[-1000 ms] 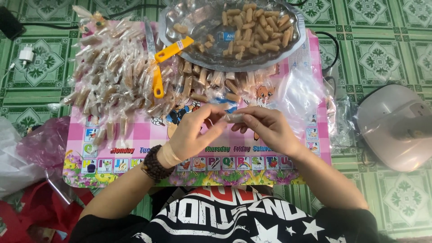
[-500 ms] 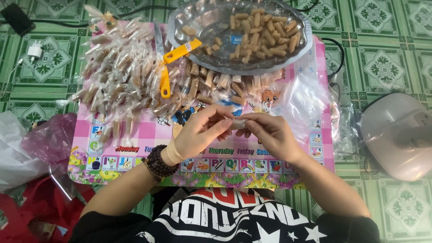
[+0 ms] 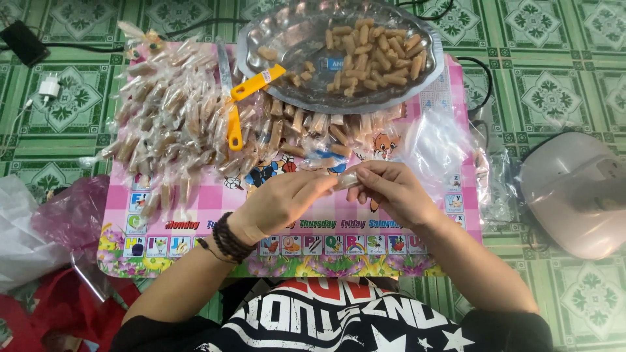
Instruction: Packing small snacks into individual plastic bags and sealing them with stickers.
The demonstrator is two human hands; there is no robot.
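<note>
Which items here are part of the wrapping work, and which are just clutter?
In use: left hand and right hand pinching a small clear wrapper; tray of unwrapped sticks; wrapped pile; empty wrappers; yellow-handled knives; pink mat.

Lying about: charger; white appliance; plastic bags.

Yellow-handled scissors (image 3: 242, 104) lie on a pink checked mat (image 3: 195, 208) over green patterned floor tiles (image 3: 554, 39); silver tray (image 3: 261, 39) holds tan snacks (image 3: 372, 55).

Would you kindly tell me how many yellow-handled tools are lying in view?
2: one yellow-handled tool rests against the silver tray's left rim; the other lies just below it on the wrapped pieces.
</note>
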